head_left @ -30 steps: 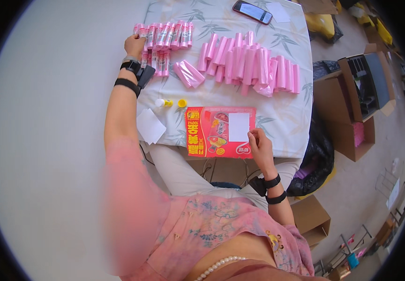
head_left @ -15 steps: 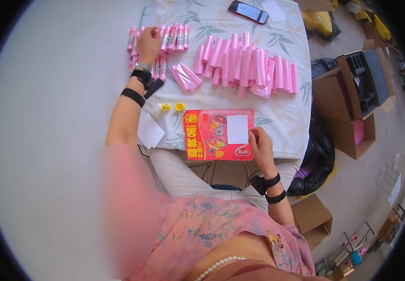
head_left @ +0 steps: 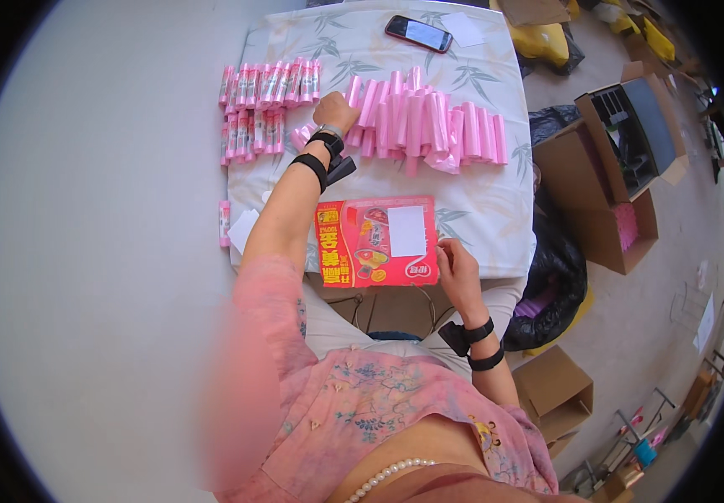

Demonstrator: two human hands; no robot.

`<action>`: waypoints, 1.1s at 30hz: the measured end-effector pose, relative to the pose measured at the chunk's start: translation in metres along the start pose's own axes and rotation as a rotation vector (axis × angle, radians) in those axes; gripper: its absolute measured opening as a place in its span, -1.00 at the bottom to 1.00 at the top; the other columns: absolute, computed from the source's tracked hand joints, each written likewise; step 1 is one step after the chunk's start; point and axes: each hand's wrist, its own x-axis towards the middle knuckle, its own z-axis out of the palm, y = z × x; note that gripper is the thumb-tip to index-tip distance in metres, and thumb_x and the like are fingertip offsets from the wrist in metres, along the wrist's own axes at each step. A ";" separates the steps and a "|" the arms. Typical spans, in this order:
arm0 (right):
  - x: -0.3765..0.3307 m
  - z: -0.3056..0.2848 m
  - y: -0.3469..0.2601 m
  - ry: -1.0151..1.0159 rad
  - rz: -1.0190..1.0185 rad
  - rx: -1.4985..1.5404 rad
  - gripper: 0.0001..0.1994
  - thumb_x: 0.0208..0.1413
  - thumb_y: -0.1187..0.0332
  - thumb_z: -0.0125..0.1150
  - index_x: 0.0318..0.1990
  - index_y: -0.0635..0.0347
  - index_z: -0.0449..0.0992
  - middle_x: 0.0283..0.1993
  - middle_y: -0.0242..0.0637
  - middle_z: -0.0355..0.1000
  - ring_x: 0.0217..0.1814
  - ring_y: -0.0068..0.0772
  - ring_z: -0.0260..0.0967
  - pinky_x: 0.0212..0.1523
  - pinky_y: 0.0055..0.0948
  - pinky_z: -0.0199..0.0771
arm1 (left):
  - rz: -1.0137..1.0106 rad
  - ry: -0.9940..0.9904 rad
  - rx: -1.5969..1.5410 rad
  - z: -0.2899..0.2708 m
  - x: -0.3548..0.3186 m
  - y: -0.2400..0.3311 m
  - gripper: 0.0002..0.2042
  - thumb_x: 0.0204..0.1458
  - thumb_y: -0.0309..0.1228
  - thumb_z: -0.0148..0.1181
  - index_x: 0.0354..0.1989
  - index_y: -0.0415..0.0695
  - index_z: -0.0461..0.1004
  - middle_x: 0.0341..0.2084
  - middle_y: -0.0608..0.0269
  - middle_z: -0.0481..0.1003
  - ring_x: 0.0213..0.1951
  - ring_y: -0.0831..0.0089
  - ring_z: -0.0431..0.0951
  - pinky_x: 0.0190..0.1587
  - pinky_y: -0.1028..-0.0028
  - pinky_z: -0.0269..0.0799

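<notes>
1. The desk [head_left: 479,218] wears a pale cloth with a leaf print and carries everything at hand.
2. A brown cardboard box [head_left: 609,180] stands open on the floor to the right of the desk, with a black bag [head_left: 556,277] slumped just beside it.
3. A heap of pink packets [head_left: 425,121] lies across the middle of the desk, most of them stood side by side in a loose row.
4. A flat red carton [head_left: 376,241] lies at the near edge of the desk, a white label on its upper face.
5. Two rows of smaller pink sachets [head_left: 266,105] sit at the far left of the desk, laid neatly edge to edge.
6. The left hand [head_left: 335,111] reaches out to the left end of the heap, fingers curled down onto the packets there; whether it grips one I cannot tell.
7. The right hand [head_left: 456,267] rests on the right edge of the red carton, fingers closed lightly on it.
8. A dark phone [head_left: 417,33] lies at the far edge of the desk, well apart from both hands.
</notes>
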 end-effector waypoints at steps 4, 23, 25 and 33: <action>-0.008 -0.007 0.000 0.041 -0.044 -0.019 -0.91 0.28 0.49 0.14 -0.13 0.32 0.46 -0.41 -0.13 0.48 -0.44 -0.35 0.42 -0.34 -0.42 0.43 | -0.077 -0.068 -0.073 0.002 0.006 -0.008 -0.55 -0.24 -0.13 0.36 -0.28 -0.29 0.65 -0.24 -0.24 0.61 -0.13 -0.09 0.64 -0.07 0.13 0.57; -0.012 -0.003 -0.074 0.184 -0.268 0.130 -0.79 0.28 0.41 0.20 0.00 0.29 0.50 -0.21 -0.18 0.53 -0.21 -0.34 0.50 -0.21 -0.39 0.48 | 0.014 -0.285 -1.504 -0.099 -0.259 0.030 -0.82 0.13 -0.55 0.27 -0.13 -0.32 0.51 -0.27 0.08 0.57 -0.17 0.30 0.64 -0.06 0.38 0.64; -0.008 -0.001 -0.091 0.180 -0.169 0.544 -0.72 0.33 0.33 0.19 0.08 0.31 0.47 -0.05 -0.27 0.53 -0.06 -0.52 0.47 -0.09 -0.49 0.52 | 0.181 -0.172 -1.322 -0.110 -0.304 0.046 -0.79 0.12 -0.55 0.29 -0.09 -0.32 0.50 -0.20 0.07 0.56 -0.15 0.33 0.63 -0.04 0.39 0.62; -0.045 -0.011 -0.110 0.080 -0.194 0.815 -0.69 0.33 0.36 0.20 0.12 0.34 0.40 0.02 -0.26 0.51 0.08 -0.50 0.46 0.13 -0.47 0.45 | 0.595 0.327 -0.841 -0.121 -0.389 0.066 -0.65 -0.02 -0.59 0.39 -0.02 -0.21 0.52 -0.14 0.14 0.51 -0.13 0.35 0.59 -0.09 0.38 0.56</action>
